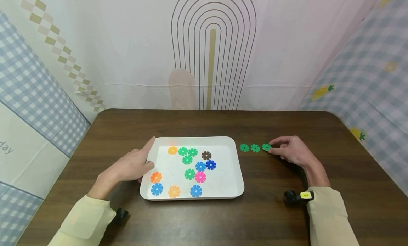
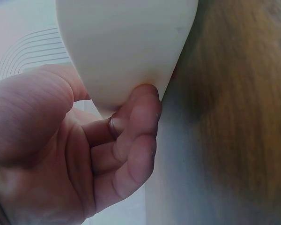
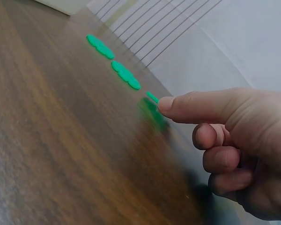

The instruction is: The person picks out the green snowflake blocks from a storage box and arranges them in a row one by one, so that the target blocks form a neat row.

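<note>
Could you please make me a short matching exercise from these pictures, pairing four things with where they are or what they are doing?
Things
1. Bare left hand
2. Bare right hand
3. Pink notched plastic disc
4. Dark blue notched plastic disc

Places or states
A. In the white rectangular plastic tray, just right of a light blue notched disc
B. Pinching a green notched plastic disc
C. In the tray, just right of another green disc
D. Gripping the tray's left side

Pairs: 1-D, 2-B, 3-C, 4-A
</note>
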A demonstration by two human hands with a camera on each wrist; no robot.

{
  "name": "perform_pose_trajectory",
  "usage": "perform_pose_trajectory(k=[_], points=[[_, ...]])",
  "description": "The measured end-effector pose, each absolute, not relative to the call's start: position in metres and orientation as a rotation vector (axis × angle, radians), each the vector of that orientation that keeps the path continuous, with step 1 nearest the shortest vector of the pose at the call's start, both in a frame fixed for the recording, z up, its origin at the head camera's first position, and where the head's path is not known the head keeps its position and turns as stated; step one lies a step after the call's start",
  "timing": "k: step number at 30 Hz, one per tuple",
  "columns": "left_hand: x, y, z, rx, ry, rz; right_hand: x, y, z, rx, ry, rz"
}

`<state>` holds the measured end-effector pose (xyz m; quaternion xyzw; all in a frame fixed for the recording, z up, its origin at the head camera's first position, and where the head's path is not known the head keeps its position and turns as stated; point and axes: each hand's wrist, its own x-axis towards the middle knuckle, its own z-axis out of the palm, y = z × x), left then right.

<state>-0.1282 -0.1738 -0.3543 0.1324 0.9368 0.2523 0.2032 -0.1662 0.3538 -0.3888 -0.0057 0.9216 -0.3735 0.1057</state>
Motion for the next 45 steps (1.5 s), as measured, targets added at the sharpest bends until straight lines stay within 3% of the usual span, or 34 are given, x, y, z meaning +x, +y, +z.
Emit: perform_pose_trajectory(k=[32, 45], points=[[-0.128, -0.173, -0.354, 0.36, 2.604, 0.713, -0.164, 0.358, -0.382, -0.056, 2.766, -1.072], [-0.128, -0.173, -0.354, 0.356, 2.612, 0.711, -0.163, 0.334, -0.366, -0.136, 2.824, -1.169]])
